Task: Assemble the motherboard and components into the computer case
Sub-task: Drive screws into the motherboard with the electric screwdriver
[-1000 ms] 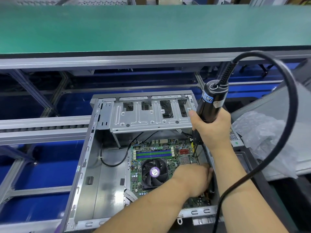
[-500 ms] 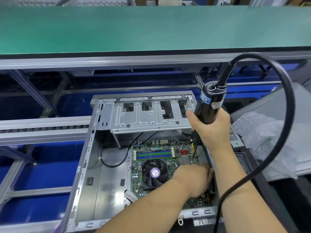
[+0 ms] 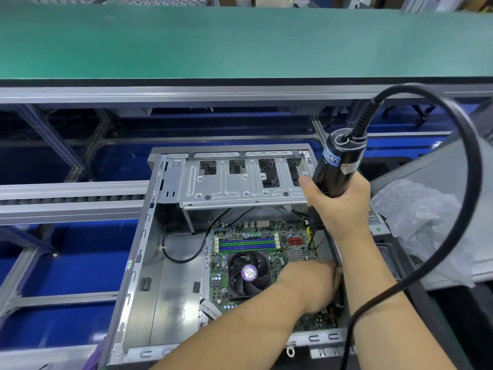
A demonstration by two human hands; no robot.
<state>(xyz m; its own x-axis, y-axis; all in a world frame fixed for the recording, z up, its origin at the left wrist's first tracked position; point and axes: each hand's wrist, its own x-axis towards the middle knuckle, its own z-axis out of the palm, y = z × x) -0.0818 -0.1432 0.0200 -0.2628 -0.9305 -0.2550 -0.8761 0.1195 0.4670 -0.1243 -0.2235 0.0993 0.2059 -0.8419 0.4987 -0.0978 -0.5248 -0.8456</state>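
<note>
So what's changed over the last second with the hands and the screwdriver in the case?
Almost nothing. The right hand keeps its grip on the electric screwdriver, tip down at the motherboard's right edge; any shift is too slight to call. The left hand stays low on the board beside the CPU fan. The computer case hasn't moved.

- Blue band label round the black electric screwdriver: white characters there, too small to read.
- Round purple sticker on the black cooler fan: print blurred, unreadable.
- No other legible text.
</note>
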